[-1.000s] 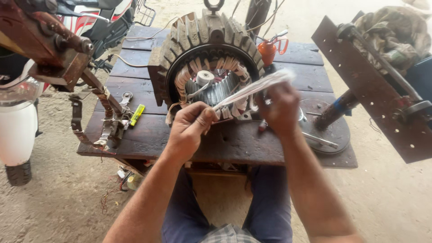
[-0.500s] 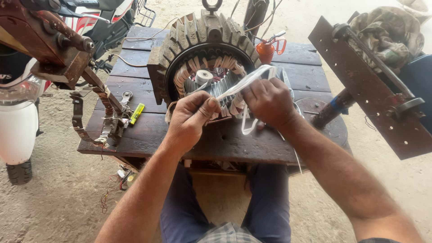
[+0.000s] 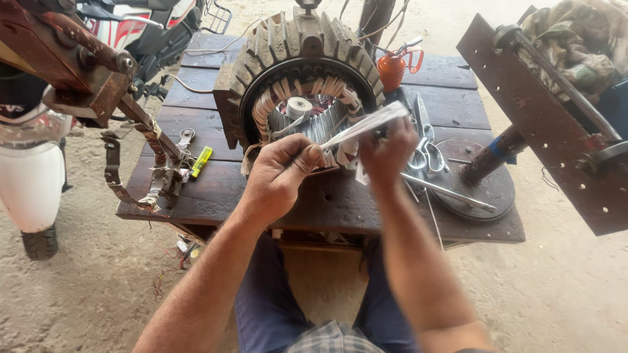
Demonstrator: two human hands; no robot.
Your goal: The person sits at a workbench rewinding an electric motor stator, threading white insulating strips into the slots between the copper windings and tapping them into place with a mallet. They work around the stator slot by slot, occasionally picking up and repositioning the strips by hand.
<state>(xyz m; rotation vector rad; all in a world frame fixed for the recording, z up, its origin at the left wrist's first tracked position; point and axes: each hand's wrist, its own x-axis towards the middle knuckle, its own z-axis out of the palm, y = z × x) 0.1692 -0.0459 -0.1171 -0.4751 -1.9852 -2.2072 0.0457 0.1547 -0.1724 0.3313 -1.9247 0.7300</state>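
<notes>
A large ribbed motor stator (image 3: 297, 49) stands on a dark wooden table (image 3: 203, 189), its bore lined with white-wrapped windings. Inside the bore rests a roll of white tape (image 3: 300, 106). My left hand (image 3: 281, 176) pinches one end of a whitish paper strip (image 3: 366, 123) in front of the stator. My right hand (image 3: 387, 153) grips the same strip further along, at its upper right part. The strip slants up to the right between the two hands.
Scissors (image 3: 425, 147) and a metal rod (image 3: 448, 191) lie right of my hands by a round metal plate (image 3: 487, 189). An orange oil can (image 3: 392, 65) stands behind. A yellow marker (image 3: 201, 161), a rusty winding frame (image 3: 85, 62) at left, a steel bar (image 3: 562, 124) at right.
Both hands have shifted slightly while working the strip; the strip now slants up to the right again, and my right hand sits higher along it.
</notes>
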